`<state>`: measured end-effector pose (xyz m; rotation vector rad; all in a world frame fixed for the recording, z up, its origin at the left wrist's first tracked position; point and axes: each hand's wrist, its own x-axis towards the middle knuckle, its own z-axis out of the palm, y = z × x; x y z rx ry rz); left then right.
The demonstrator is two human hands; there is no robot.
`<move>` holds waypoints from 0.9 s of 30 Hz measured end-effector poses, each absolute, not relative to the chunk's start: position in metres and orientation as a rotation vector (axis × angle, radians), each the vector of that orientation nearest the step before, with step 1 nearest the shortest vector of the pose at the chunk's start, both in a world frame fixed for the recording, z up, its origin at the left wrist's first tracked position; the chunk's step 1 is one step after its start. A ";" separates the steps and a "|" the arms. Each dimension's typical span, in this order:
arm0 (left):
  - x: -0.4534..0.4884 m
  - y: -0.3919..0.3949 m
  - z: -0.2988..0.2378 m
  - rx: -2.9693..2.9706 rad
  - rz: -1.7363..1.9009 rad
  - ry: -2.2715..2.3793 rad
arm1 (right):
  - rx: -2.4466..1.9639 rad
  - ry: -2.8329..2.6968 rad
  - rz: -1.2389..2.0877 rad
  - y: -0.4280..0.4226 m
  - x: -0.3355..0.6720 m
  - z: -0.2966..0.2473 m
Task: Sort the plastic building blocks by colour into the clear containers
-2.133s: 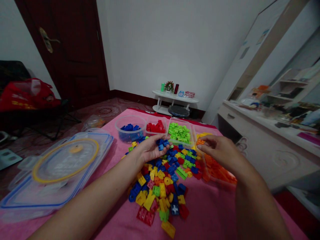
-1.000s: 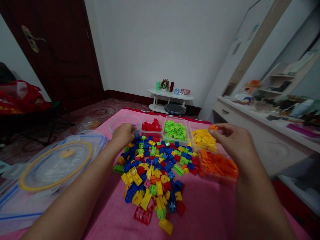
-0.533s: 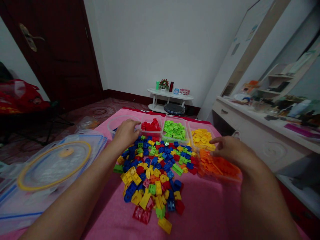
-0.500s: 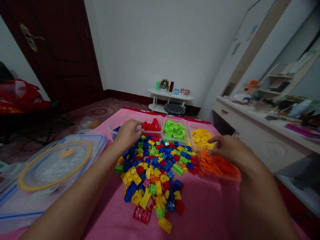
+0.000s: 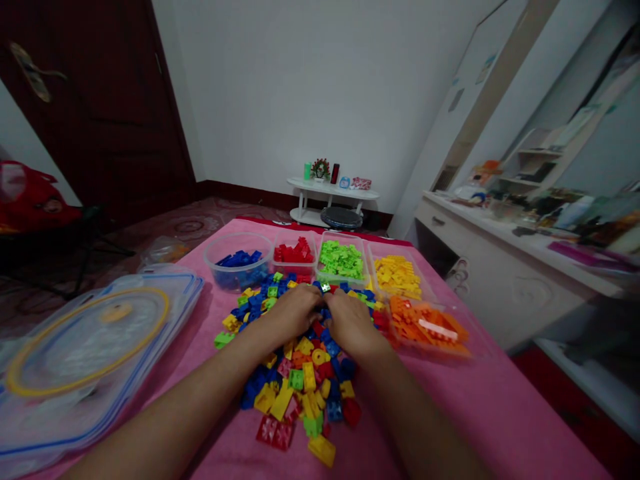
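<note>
Over the middle of a mixed pile of toy building bricks (image 5: 305, 380), my left hand (image 5: 297, 307) and my right hand (image 5: 350, 320) almost meet. The fingers of both curl down among the bricks, closed; what they hold, if anything, is hidden. Behind the pile stand a round tub (image 5: 209, 257) of blue bricks (image 5: 240, 259), a box of red bricks (image 5: 295, 251), a box of green bricks (image 5: 343, 259) and a box of yellow bricks (image 5: 397, 275). Orange bricks (image 5: 425, 323) lie in another clear box, right of my right hand.
A pink cloth (image 5: 480, 400) covers the table. Clear plastic lids (image 5: 95, 340), one with a yellow ring, lie at the left. A dresser (image 5: 500, 267) stands to the right, and a small white stand (image 5: 333, 190) is by the far wall.
My left hand has moved right and down from beside the blue and red containers. My right hand has come left from above the yellow and orange boxes. Both are now at the pile.
</note>
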<state>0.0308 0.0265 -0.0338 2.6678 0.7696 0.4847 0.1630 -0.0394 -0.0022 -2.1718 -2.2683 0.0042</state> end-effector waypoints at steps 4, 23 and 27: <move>0.030 0.027 -0.032 2.664 0.460 0.845 | -2.134 -2.273 -0.056 -0.038 0.163 -0.011; 0.017 0.039 -0.029 2.530 0.707 1.111 | -1.994 -2.096 0.047 -0.030 0.174 -0.012; 0.021 0.034 -0.038 2.628 0.543 1.022 | -2.039 -2.158 0.063 -0.029 0.169 -0.022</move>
